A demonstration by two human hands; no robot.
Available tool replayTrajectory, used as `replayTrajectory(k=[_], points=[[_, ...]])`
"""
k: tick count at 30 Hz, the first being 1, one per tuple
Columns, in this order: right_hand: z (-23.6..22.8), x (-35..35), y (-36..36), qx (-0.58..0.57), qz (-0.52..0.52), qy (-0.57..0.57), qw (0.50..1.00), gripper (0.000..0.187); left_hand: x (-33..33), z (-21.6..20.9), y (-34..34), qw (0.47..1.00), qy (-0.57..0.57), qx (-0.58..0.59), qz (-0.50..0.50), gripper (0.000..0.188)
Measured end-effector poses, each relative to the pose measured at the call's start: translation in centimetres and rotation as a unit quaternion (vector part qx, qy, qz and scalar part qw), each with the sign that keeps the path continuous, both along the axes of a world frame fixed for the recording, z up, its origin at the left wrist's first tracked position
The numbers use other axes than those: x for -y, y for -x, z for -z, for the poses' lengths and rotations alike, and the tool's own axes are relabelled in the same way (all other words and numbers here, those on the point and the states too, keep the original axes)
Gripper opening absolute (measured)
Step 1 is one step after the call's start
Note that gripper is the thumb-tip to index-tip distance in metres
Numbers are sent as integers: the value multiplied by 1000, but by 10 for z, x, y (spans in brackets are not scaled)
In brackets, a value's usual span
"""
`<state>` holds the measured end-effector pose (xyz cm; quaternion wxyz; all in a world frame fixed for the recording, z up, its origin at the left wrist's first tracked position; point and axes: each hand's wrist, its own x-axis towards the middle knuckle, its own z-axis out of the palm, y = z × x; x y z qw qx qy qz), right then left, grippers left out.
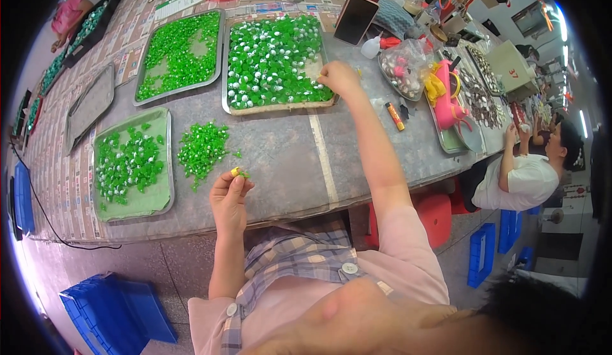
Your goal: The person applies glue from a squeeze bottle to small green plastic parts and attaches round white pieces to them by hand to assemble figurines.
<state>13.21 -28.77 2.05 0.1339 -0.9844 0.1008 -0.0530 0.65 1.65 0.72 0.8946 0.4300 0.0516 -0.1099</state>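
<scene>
My left hand (228, 203), with yellow wrapping on a fingertip, is raised over the table's near edge. Its fingers pinch a small green plastic piece (245, 174). Just left of it lies a loose pile of small green pieces (203, 151). Stretched forward, my right hand (340, 78) has its fingers drawn together at the right side of a metal tray (280, 108) full of green and white round pieces (274, 62). What those fingertips hold, if anything, is too small to make out.
A green-lined tray (167, 195) of green-white pieces stands left; behind it are a tray of small green pieces (178, 49) and a grey tray (92, 106). An orange tube (394, 116), a pink tool (448, 97) and a dark-screened device (359, 19) are right. A co-worker (526, 170) sits far right.
</scene>
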Motion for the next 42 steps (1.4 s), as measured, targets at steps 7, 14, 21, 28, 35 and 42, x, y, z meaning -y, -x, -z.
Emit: replayTrajectory(k=[7, 14, 21, 28, 35, 42], points=[[-43, -34, 40, 91, -50, -184, 977, 20, 9, 2, -2, 999, 9, -9, 35, 8], [-26, -115, 130, -13, -198, -413, 889, 15, 23, -2, -3, 995, 29, -13, 93, 9], [-19, -132, 146, -50, -67, -694, 715, 17, 23, -3, 2, 993, 64, -14, 96, 9], [-18, -130, 151, 57, -58, -746, 661, 18, 24, -3, 7, 998, 9, -40, 55, 8], [-19, -140, 157, 35, -37, -744, 667, 15, 23, -6, 11, 996, -18, -13, 87, 7], [-19, -144, 157, 38, -55, -728, 682, 15, 19, -3, 10, 996, -42, -22, 80, 6]])
